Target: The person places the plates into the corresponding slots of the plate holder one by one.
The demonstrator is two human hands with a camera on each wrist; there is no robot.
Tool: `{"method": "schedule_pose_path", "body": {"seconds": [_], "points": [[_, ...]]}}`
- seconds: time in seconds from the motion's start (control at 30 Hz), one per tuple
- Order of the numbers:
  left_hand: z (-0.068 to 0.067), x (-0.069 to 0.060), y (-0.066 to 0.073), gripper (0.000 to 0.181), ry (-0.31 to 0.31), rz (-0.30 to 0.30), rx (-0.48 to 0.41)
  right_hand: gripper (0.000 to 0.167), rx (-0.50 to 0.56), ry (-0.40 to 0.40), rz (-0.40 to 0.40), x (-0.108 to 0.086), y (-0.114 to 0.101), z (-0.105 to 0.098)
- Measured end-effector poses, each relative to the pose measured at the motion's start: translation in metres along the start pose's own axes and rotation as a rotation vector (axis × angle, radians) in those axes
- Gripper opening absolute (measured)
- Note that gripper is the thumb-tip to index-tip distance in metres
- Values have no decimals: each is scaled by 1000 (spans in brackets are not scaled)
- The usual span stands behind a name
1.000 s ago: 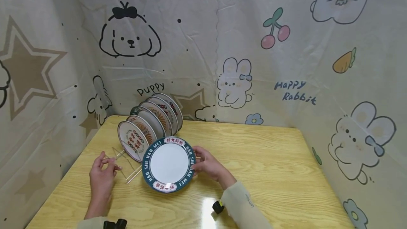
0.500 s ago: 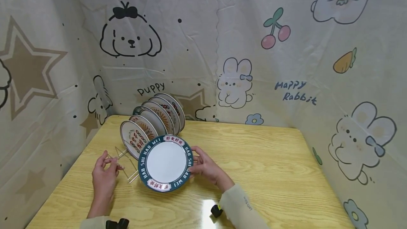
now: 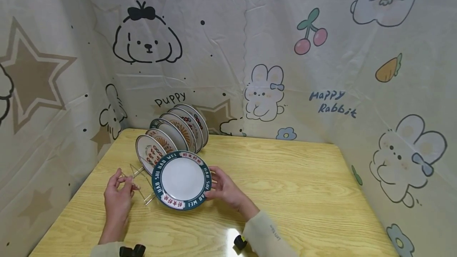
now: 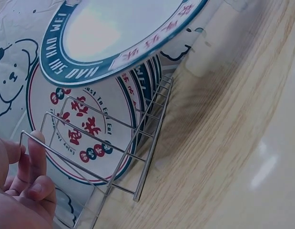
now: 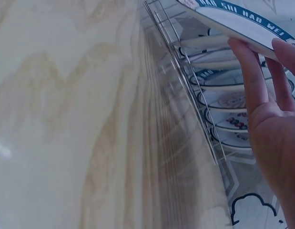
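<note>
My right hand (image 3: 228, 189) pinches the right rim of a white plate (image 3: 183, 179) with a green lettered border, thumb in front and fingers behind. The plate is tilted at the near end of a wire dish rack (image 4: 137, 157), in front of the other plates; whether it touches the rack I cannot tell. With thumb and fingers, my left hand (image 3: 118, 201) grips the rack's near end wire, clearer in the left wrist view. Behind the held plate, several patterned plates (image 3: 148, 152) stand on edge in a row in the rack.
A wooden table (image 3: 285, 193) carries the rack on its left side. Printed cloth (image 3: 221, 31) hangs behind and at both sides of the table.
My right hand has carried the green-bordered plate leftward, closer to the rack's near plates. My left hand keeps its grip on the wire; it and the rack shifted slightly right early on.
</note>
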State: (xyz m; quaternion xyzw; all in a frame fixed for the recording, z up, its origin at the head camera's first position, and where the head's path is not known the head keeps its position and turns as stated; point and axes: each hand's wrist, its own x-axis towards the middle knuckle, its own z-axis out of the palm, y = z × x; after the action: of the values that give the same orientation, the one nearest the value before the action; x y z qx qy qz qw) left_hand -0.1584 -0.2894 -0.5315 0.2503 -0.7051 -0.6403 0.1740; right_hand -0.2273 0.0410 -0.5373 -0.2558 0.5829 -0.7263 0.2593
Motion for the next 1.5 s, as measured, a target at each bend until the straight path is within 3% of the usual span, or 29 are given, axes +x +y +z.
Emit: {"method": "schedule_pose_path", "body": {"seconds": [0.53,0.93,1.4,1.5], "points": [[2,2,4,63,1,-1,-22,76,-63,91,-115,8,0,23],[-1,1,4,64,23,-31,-52,77,-90,34,-180,26,9,45],[0,0,4,64,13,-16,-114,76,-133,59,-227,38,11,66],[1,-1,4,64,12,-15,-94,76,-150,57,-222,40,13,68]]}}
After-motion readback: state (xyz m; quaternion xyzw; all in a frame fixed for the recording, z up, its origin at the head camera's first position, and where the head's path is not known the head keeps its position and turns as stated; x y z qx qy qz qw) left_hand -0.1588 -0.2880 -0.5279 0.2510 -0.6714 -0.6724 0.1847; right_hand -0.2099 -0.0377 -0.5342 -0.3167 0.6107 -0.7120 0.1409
